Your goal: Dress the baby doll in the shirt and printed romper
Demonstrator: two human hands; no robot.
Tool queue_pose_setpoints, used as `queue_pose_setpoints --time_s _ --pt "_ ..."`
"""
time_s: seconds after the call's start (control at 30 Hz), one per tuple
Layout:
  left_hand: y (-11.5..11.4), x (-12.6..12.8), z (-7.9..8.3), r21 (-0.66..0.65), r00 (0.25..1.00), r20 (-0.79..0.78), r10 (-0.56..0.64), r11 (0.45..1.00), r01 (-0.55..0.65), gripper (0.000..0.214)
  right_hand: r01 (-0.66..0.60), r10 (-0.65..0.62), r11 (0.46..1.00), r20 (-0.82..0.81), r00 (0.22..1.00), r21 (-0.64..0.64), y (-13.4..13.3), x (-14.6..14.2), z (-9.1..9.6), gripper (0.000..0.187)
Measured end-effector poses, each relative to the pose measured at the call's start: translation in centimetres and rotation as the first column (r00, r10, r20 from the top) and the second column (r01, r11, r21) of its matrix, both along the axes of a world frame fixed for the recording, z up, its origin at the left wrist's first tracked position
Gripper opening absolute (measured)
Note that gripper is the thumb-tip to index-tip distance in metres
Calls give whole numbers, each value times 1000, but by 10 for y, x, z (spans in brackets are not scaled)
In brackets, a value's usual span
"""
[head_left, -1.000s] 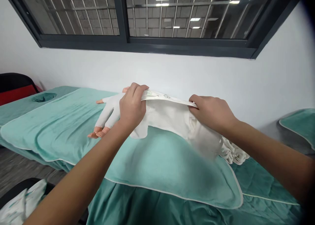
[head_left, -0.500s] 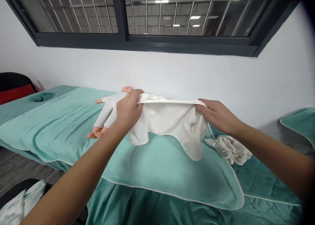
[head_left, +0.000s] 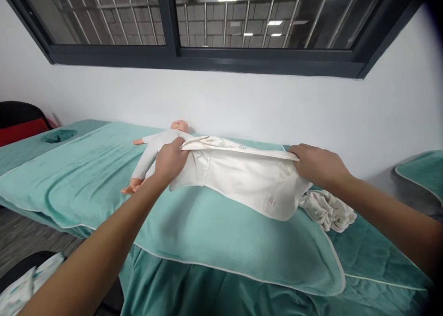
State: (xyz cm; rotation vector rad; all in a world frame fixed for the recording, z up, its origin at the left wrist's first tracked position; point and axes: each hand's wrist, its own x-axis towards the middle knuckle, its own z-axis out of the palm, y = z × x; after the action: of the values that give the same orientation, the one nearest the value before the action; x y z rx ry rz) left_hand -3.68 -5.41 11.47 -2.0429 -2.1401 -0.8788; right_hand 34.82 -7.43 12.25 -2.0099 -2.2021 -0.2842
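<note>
A small white baby garment (head_left: 242, 177) hangs stretched between my hands above the bed, its folded upper edge showing a faint print. My left hand (head_left: 172, 159) is closed around one end of that edge. The other end is pinched by my right hand (head_left: 320, 166). Behind my left hand a baby doll (head_left: 152, 154) in a pale suit lies on its back, partly covered by the hand and the cloth. Just below my right hand rests a crumpled printed cloth (head_left: 328, 210).
Under the garment lies a teal cover (head_left: 242, 251) with white piping, on a bed along the white wall. A barred window (head_left: 277, 25) is above. A black and red chair (head_left: 22, 124) stands far left; printed fabric (head_left: 31, 283) lies at lower left.
My hands have moved apart, the left one leftward and lower, the right one rightward. The garment is now spread wider and tauter, and its hanging part has swung.
</note>
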Motion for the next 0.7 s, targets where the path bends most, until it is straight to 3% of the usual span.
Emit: queue_pose_setpoints --time_s 0.1,0.2,0.27,0.33,0.4,0.5,0.6,0.7 --pt "-1 -14 2 -117 988 140 -69 989 86 40 52 -57 997 -87 995 -53 2 9 5 37" --pt "4 -30 7 -336 960 240 -142 916 220 47 55 -76 988 -145 986 -143 16 16 11 34" --pt "13 -38 6 -467 961 221 -164 848 252 49 9 -35 979 -125 992 -203 33 16 9 33" --pt "24 -41 -3 -530 984 113 -139 829 178 50 -28 7 968 -85 996 -249 49 9 0 33" --pt "32 -34 -20 -509 998 -41 -57 860 28 50 -11 3 969 -33 999 -246 60 -8 -17 34" --pt "29 -8 -59 -347 971 -240 23 931 -108 41 -4 8 991 31 999 -130 57 -50 -56 39" --pt "15 26 -101 -186 935 -345 -76 983 11 32 -111 113 993 44 993 -38 41 -98 -105 45" --pt "6 55 -132 -130 916 -293 -273 961 245 32 -337 343 938 -68 937 82 29 -132 -150 44"
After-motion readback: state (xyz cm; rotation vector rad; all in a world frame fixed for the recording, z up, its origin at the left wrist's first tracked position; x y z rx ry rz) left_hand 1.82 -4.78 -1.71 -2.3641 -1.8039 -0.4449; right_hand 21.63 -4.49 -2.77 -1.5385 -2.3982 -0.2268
